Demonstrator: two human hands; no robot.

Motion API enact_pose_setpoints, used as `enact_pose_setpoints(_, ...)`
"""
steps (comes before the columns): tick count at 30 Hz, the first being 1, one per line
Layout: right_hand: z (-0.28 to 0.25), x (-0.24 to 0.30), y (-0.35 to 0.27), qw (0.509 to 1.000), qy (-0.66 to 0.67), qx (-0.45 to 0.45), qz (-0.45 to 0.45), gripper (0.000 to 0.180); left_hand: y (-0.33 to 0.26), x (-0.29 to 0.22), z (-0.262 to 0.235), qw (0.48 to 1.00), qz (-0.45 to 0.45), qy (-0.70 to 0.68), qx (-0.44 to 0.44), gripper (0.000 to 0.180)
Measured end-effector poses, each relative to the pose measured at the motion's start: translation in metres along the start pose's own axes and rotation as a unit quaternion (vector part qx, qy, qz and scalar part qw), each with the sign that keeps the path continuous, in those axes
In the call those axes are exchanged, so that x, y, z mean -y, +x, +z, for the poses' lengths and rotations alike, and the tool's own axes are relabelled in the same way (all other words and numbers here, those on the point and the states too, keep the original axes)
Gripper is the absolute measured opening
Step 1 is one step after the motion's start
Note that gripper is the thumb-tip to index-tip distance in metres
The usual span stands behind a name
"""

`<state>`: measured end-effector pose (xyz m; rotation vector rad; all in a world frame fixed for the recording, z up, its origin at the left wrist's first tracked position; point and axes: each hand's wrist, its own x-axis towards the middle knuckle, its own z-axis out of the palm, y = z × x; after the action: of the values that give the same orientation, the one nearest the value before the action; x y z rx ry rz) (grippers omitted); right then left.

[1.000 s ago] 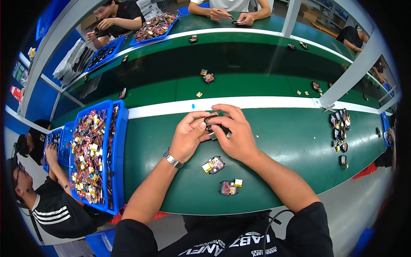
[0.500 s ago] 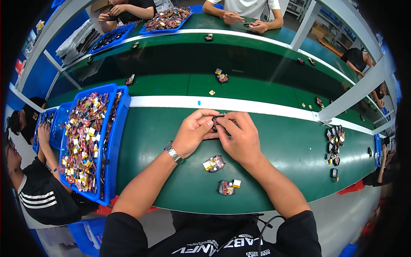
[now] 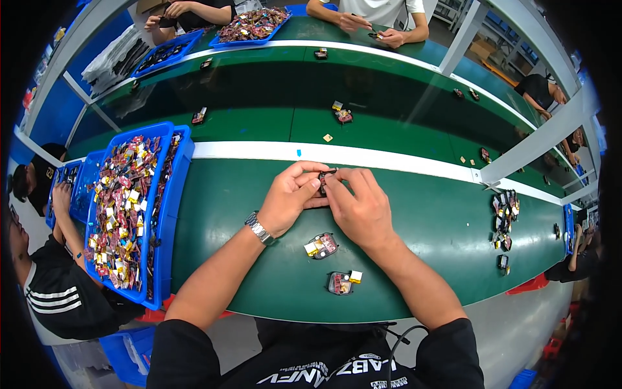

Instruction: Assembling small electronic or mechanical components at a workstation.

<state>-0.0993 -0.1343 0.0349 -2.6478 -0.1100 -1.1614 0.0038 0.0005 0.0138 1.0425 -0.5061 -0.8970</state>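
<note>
Both of my hands meet over the green work surface [image 3: 259,292]. Between them is a small dark housing with a red circuit board [image 3: 323,184], mostly covered by my fingers. My left hand [image 3: 289,200] pinches it from the left, thumb on top and fingers beyond and below it. My right hand [image 3: 361,209] grips its right side, fingertips pressed onto the board. Nearer to me lie two similar housings, one with a white and yellow battery part [image 3: 321,246], the other with a like part sticking out at its upper right [image 3: 340,283].
At left, a blue tray [image 3: 170,214] is heaped with red boards and white-yellow parts. A cluster of housings [image 3: 505,217] lies at right. Past a white rail [image 3: 259,150], a green belt [image 3: 259,123] carries scattered housings. Co-workers sit at left, right and across; grey posts [image 3: 541,149] rise at right.
Pieces on the belt beyond the rail have shifted slightly to the right. My hands stay together around the housing, with the right fingers moved only a little.
</note>
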Motion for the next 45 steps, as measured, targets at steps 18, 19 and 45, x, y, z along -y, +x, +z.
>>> enact_pose_setpoints(18,0.013,0.0,0.009,1.0,0.021,0.01,0.008,0.026,0.003,0.002,-0.005,0.998,0.015,-0.057,-0.008,0.039)
enact_pose_setpoints(19,0.015,-0.004,0.011,0.999,0.026,0.01,0.022,0.026,0.003,0.002,-0.003,0.998,0.018,-0.058,-0.008,0.039)
enact_pose_setpoints(45,-0.018,-0.063,0.054,0.968,0.14,0.172,0.12,0.065,0.005,0.002,-0.016,0.998,-0.01,-0.055,-0.007,0.026)
